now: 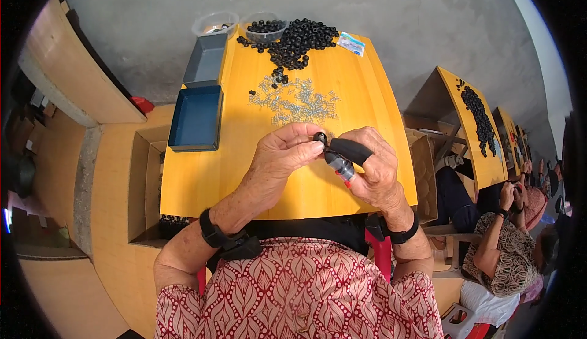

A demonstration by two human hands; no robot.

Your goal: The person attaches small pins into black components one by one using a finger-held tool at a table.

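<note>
My left hand (283, 157) pinches a small black round part (320, 137) between thumb and fingertips, above the middle of the yellow table. Against it, from the right, come the fingertips of my right hand (374, 164). A black sleeve (351, 151) covers its index finger. Its thumb appears wrapped in black, clear and red covering (342, 169). The right fingers are closed together; what lies between them is too small to make out. Just beyond my hands, small silvery metal pieces (299, 101) lie scattered. Farther back is a heap of black round parts (299, 40).
Two trays, one grey (206, 60) and one dark blue (195, 119), line the table's left side. Clear tubs (265, 27) and a small packet (351, 43) are at the back. A cardboard box (147, 186) stands at left. Other people (504, 250) sit at tables on the right.
</note>
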